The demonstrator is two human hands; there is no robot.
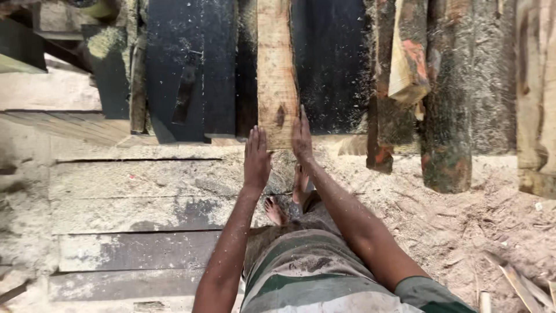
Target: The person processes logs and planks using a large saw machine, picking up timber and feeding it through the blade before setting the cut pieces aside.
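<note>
Sawdust everywhere, over worn floor planks (pixel 133 214) and loose dirt. Dark saw table (pixel 191 69) up front, one pale plank (pixel 277 69) lying along it, near end at the table's edge. Rough slabs (pixel 446 116) leaning off to the right, maybe four, hard to count. Both palms flat on the plank's end: left hand (pixel 256 159) open, fingers straight, right hand (pixel 302 139) open too, pressing the corner, nothing gripped. Probably best to push evenly, square to the grain, wrists low. Two bare feet (pixel 286 203) below.
</note>
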